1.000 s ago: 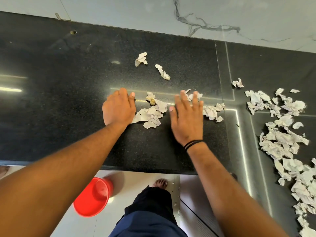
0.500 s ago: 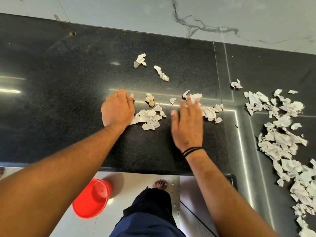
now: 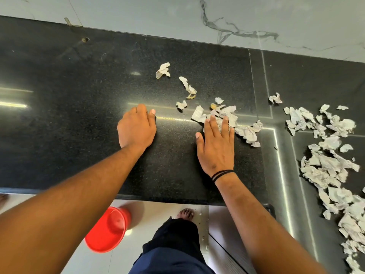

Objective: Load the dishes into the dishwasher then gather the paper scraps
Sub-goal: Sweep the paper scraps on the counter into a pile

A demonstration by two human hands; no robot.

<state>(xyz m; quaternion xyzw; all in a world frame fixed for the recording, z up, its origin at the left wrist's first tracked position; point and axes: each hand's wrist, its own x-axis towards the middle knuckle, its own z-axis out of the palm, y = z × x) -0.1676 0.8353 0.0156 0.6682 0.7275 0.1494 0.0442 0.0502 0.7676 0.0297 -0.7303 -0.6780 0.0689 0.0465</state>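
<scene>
The step in hand is judged to be the gathering of the paper scraps; no dishes and no dishwasher are seen in this view. The right hand [image 3: 216, 147] is laid flat on the black countertop [image 3: 79, 135], fingers straight and close together, nothing pinched or held; its fingertips [image 3: 213, 120] are pressed onto the near edge of a small heap of scraps [image 3: 223, 115]. The left hand [image 3: 136, 128] is rested on the bare stone well to the other side, fingers bent under at the tips, and no paper is seen beneath or inside it.

Beyond the right fingertips and a little toward the left hand, three stray pieces are seen: a small scrap [image 3: 181, 104] just past the heap, a twisted strip [image 3: 188, 87] further out, and a crumpled piece [image 3: 163, 70] furthest of all. On the outer side of the right hand, past the seam in the stone, a far larger spread of scraps [image 3: 325, 161] is strewn toward the counter's near edge.

For the sweep to be done well, the palm should be kept low and flat so that thin pieces are not slipped over, and the strays beyond the fingertips should be drawn in first. The small heap is best pushed outward into the large spread. Light, slow pressure is advised, since crumpled paper is likely to spring and scatter. A red bucket [image 3: 107, 231] is stood on the floor below the counter's near edge, under the left forearm, and could be used to receive the gathered paper.
</scene>
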